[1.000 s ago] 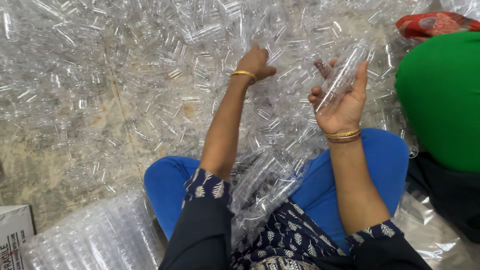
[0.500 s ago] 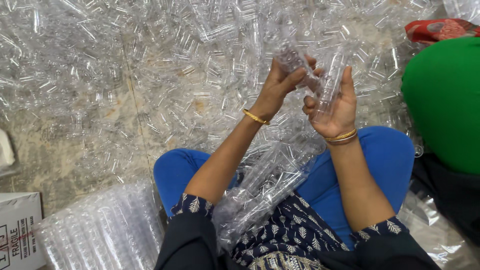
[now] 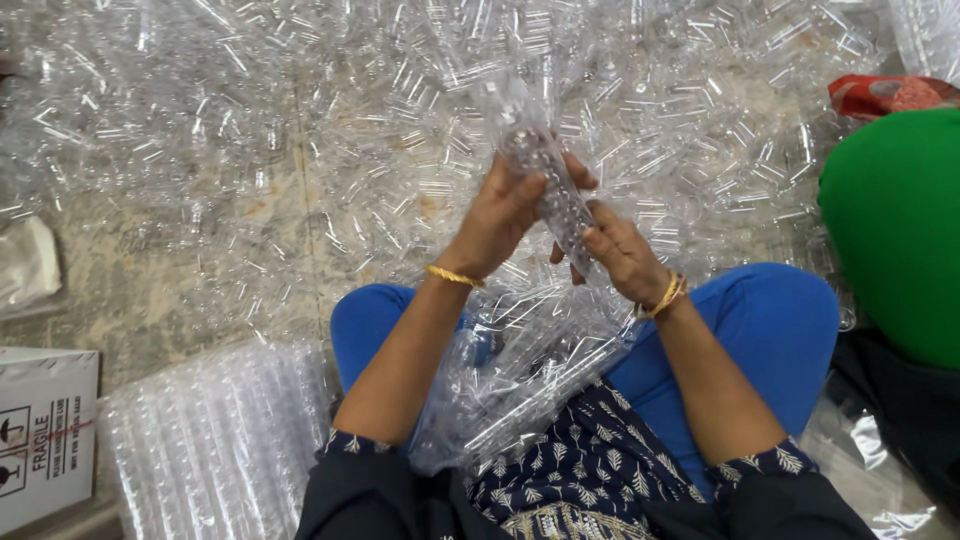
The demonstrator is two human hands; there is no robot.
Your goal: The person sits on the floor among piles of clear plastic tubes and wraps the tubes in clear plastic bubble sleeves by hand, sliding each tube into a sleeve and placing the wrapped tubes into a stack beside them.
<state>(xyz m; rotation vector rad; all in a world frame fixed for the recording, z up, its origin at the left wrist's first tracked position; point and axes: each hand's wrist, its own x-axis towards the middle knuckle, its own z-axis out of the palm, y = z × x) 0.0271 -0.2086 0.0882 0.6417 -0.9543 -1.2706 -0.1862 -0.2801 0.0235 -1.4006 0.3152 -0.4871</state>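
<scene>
Both hands are up in front of the chest, working one narrow clear plastic sleeve (image 3: 545,185) packed with small clear tubes. The left hand (image 3: 505,215) wraps its fingers around the upper part, closed firmly, steadying it upright so nothing spills. The right hand (image 3: 622,255) pinches the lower stretch between thumb and fingers, closed too. Across the lap lies a bigger clear bag (image 3: 510,390) of tubes, kept close within reach. Ahead, loose clear tubes (image 3: 300,120) cover the floor. A cardboard box (image 3: 45,430) sits at the left, a person in green (image 3: 895,230) at the right.
</scene>
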